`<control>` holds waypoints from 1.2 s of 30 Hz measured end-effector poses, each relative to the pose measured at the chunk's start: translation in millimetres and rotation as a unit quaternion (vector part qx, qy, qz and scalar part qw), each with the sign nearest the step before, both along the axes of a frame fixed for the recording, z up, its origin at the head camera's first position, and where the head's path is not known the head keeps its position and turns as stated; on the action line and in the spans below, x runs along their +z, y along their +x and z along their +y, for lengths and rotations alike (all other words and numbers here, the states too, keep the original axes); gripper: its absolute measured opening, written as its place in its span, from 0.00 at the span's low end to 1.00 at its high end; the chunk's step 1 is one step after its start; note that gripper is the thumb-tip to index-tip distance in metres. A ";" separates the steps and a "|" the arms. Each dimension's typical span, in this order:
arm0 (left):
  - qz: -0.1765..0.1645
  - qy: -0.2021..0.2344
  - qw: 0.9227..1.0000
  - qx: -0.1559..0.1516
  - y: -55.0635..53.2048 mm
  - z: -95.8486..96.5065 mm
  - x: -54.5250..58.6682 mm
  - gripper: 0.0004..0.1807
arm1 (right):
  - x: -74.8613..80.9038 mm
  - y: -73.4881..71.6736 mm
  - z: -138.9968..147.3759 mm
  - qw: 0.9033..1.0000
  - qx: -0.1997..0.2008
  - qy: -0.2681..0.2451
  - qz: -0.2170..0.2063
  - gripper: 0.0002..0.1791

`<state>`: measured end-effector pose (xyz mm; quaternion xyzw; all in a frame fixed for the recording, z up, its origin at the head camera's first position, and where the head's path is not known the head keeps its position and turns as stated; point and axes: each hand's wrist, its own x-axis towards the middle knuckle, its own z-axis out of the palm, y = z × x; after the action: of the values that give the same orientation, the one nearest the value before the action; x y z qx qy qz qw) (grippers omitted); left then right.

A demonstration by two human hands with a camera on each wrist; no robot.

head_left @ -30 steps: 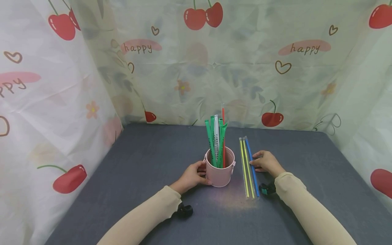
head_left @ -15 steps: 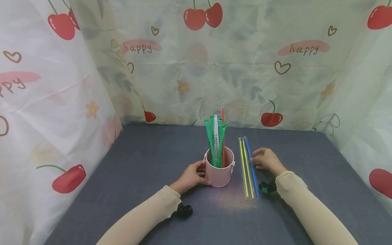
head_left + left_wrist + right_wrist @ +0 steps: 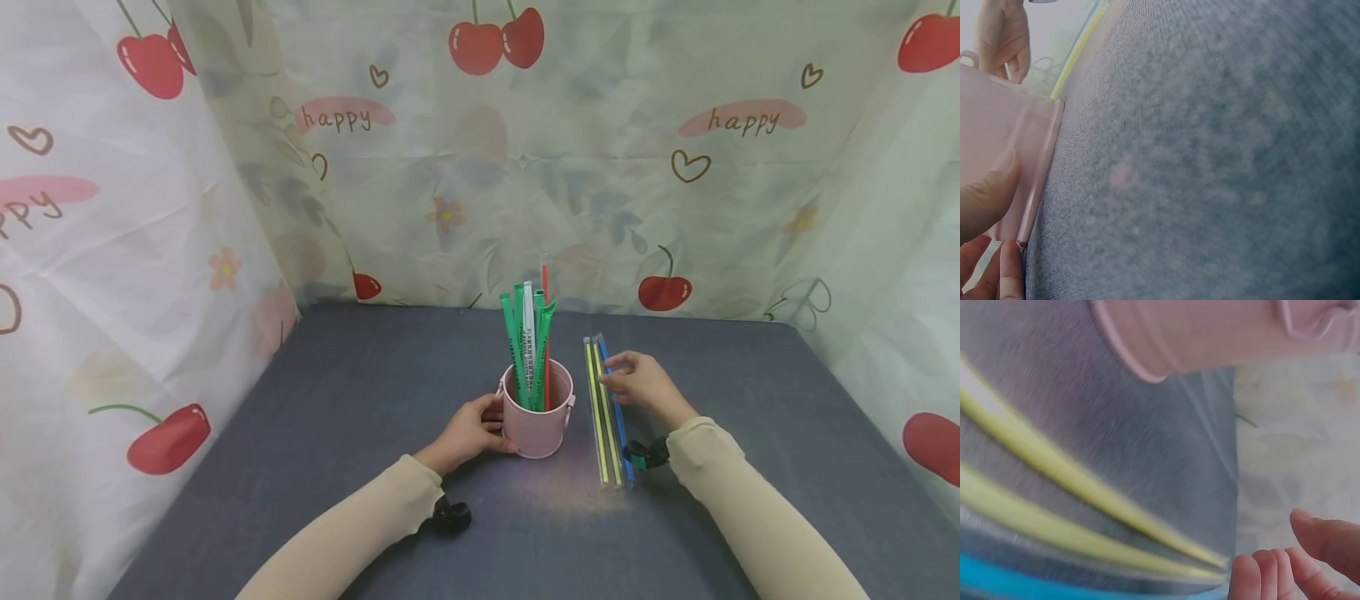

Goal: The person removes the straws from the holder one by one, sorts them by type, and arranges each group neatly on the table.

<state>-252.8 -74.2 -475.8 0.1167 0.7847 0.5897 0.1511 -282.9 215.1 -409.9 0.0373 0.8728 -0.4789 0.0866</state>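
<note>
A small pink bucket point(image 3: 534, 435) stands upright on the table. Green-wrapped straws point(image 3: 513, 342), a white-wrapped straw point(image 3: 528, 337) and a red straw point(image 3: 547, 333) rise out of it. My left hand point(image 3: 467, 432) grips the bucket's left side; in the left wrist view the thumb point(image 3: 999, 181) lies on its wall, with fingers at its far side. Two yellow straws point(image 3: 596, 417) and a blue straw point(image 3: 622, 433) lie side by side in clear wrappers. Above their upper part hovers my right hand point(image 3: 641, 387), thumb apart from the fingers, holding nothing in the right wrist view.
The dark grey tabletop point(image 3: 375, 375) is enclosed by a cherry-printed cloth point(image 3: 480, 192) at the back and both sides. Black wrist cameras point(image 3: 452, 517) sit under both forearms, the right one close over the blue straw's lower end.
My right hand has shifted left and slightly away from me, from beside the blue straw to over the straws. The left hand and bucket have stayed put.
</note>
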 end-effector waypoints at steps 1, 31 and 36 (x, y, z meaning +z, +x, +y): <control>0.000 0.000 1.000 0.000 -0.2 -0.1 -0.2 0.41 | 1.3 0.3 -1.2 1.000 0.003 -0.004 0.004 0.24; -0.002 -0.002 1.000 0.002 0.0 -0.2 0.2 0.41 | 31.3 13.6 -28.4 0.992 0.049 -0.104 0.052 0.27; 0.000 -0.002 1.000 0.001 -0.7 -0.2 -0.1 0.41 | 34.3 14.4 -32.5 0.991 0.054 -0.107 0.054 0.28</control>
<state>-253.5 -74.5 -475.9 0.1158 0.7859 0.5883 0.1511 -268.5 182.5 -375.6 -0.0452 0.8208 -0.5653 0.0684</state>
